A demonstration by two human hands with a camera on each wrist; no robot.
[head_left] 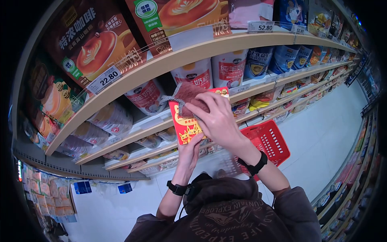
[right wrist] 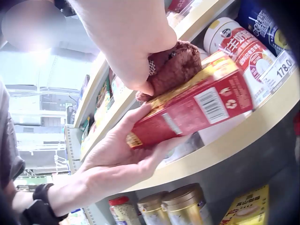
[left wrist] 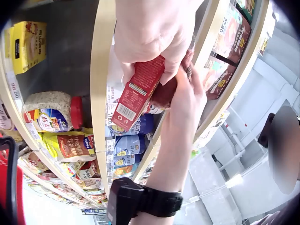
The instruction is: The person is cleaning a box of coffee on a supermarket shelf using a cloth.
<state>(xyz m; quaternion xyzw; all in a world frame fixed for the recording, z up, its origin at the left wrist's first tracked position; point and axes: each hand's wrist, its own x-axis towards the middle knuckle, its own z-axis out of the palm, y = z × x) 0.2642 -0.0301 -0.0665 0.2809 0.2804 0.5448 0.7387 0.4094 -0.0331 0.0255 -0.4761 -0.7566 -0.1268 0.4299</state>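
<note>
My left hand (head_left: 188,150) grips a red box (head_left: 186,132) with yellow cartoon figures from below, thumb on one side and fingers along the other. The box tilts in front of the shelf, its barcode side (right wrist: 206,110) facing the right wrist view. A brown fluffy cloth (right wrist: 177,68) with a striped edge lies against the box's printed face. My right hand (head_left: 217,117) holds this cloth and presses it to the box, fingers bent over it. In the left wrist view, the cloth is partly hidden behind the box and the right hand (left wrist: 187,91).
Curved shelves surround the hands, with coffee boxes (head_left: 96,44) above and white milk powder cans (head_left: 229,68) behind. A pale shelf edge (head_left: 161,64) runs close beside the hands. A red shopping basket (head_left: 278,141) stands on the floor at the right.
</note>
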